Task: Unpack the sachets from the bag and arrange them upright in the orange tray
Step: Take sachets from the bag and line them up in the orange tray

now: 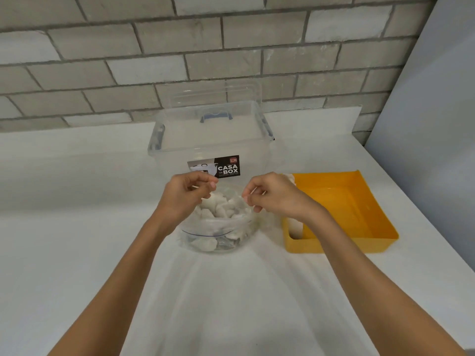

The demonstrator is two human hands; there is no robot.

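Both of your hands are at the mouth of the clear zip bag [218, 235], which sits on the white countertop [77, 201] straight ahead of you. Your left hand [189, 192] has its fingers curled and pinches the bag's left rim between thumb and fingertips. Your right hand [270, 194] is curled the same way and pinches the right rim, so the mouth is held wide between the two. Inside, a heap of small white sachets [218, 209] lies jumbled, filling the bag from its bottom up to near the rim. A thin blue line runs across the bag's near face.

Just beside the bag, on your right, stands the orange tray [334, 244]. Your right wrist crosses over its near left corner. Some white packets [295, 228] stand against the tray's left wall. Your wrist hides part of them, so you cannot tell their number from this view. Most of the tray's floor shows bare orange.

Behind the bag, close to it, is a clear plastic storage box [210, 140] with bluish clips at its sides and a dark label [218, 167] reading "CASA BOX" on its near face. A clear lid [218, 96] stands behind it against the grey brick wall [154, 47]. A pale flat panel [437, 98] rises at the far right.
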